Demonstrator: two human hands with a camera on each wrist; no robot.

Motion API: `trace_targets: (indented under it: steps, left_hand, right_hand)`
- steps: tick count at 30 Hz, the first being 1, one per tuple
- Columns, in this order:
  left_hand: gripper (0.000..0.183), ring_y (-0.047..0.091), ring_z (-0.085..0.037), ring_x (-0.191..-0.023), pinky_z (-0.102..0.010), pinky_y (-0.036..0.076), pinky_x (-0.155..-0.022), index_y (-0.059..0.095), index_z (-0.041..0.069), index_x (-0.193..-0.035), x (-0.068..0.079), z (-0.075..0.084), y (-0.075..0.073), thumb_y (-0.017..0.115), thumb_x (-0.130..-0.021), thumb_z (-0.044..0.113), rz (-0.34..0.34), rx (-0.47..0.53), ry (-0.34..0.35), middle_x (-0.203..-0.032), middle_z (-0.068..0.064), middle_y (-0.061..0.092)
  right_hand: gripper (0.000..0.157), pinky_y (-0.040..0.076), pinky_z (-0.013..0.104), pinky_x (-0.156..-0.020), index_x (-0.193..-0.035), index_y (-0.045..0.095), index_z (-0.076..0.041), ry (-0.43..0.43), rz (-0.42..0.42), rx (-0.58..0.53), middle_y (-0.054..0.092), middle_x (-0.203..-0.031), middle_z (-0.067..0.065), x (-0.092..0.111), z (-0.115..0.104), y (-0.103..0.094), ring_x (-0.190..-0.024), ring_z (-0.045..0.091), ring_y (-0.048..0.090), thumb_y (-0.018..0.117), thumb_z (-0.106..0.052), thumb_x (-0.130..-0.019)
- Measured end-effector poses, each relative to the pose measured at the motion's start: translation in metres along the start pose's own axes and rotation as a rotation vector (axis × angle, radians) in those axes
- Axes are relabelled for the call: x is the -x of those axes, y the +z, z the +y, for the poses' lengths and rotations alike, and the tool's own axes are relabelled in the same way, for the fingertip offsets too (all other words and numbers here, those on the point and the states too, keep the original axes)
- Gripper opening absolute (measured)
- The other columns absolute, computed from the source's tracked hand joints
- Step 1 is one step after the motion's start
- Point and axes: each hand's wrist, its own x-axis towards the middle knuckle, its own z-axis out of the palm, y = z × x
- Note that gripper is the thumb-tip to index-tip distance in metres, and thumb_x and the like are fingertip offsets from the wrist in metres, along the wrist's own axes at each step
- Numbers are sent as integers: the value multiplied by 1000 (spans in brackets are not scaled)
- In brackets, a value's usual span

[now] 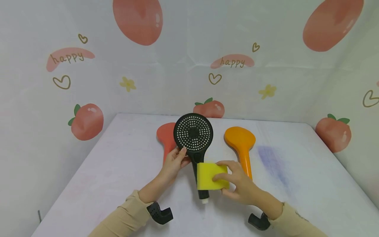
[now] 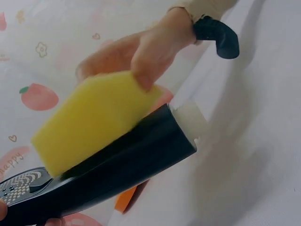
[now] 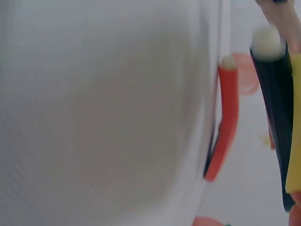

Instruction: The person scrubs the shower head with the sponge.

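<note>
Black shower head (image 1: 193,132) is held above the middle of the table (image 1: 314,171), its round face tilted upward at the far end and its handle directed toward the near side. The face is a smooth disc with rings of small pale nozzles around a dark centre; the handle is a tapering tube with a whitish threaded connector (image 2: 190,123) projecting from its near end. Left hand (image 1: 174,163) grips the neck just below the disc, with the thumb on the front and the other fingers behind. Right hand (image 1: 240,182) pinches a yellow sponge (image 1: 206,176) between thumb and fingers. This sponge is a thick, straight-edged block with a matte surface; it lies along the handle, touching it. To the left, a red shower head (image 1: 165,133), with a smooth rounded back, lies on the table, partly covered in the head view by the black disc and the left arm. To the right, an orange shower head (image 1: 240,137) of similar shape and glossier finish lies with its handle toward the right hand. Right of it, a purple smudge (image 1: 272,163) marks the white tabletop. Creased white sheeting (image 1: 177,72), printed with fruit, hearts and flowers, stands at the far side.
</note>
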Motion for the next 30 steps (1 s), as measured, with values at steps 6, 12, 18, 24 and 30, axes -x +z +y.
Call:
trace_targets:
  steps: [6, 12, 18, 24, 30]
  left_hand:
    - [42, 63, -8, -86, -40, 49, -95, 42, -8, -133, -1, -2, 4, 43, -100, 17, 48, -7, 3, -122, -23, 57]
    - [43, 63, -9, -90, -37, 50, -94, 42, -5, -133, 1, -2, 6, 45, -99, 20, 21, -12, -18, -125, -23, 56]
    - [43, 63, -11, -95, -35, 51, -93, 44, -4, -133, 4, -1, 9, 46, -99, 22, 5, -33, -16, -125, -21, 58]
    - [40, 63, -10, -94, -38, 48, -95, 45, -6, -131, 2, -3, 11, 44, -99, 18, 24, -13, 4, -123, -22, 58]
    - [40, 64, -8, -92, -38, 49, -95, 39, -3, -134, 1, -4, 10, 42, -100, 17, 22, 10, 19, -122, -21, 58]
  right_hand:
    - [45, 39, 39, -90, -100, 60, -30, -108, -79, -35, 52, -122, 5, 5, -1, 3, -112, 18, 44, 71, -13, -60]
    - [40, 38, 41, -91, -99, 64, -26, -10, 5, 39, 52, -123, 11, -9, -4, 2, -112, 23, 45, 70, -13, -62]
    - [41, 40, 42, -92, -101, 65, -29, -36, -45, 77, 52, -125, 8, -11, -9, 3, -114, 22, 45, 75, -18, -63]
    - [42, 42, 38, -91, -100, 63, -31, -169, -163, -4, 51, -125, 4, -3, -13, 1, -112, 19, 45, 76, -19, -63]
    - [44, 42, 39, -90, -100, 61, -30, -148, -137, -43, 51, -124, 4, -1, -9, -3, -113, 19, 43, 72, -14, -60]
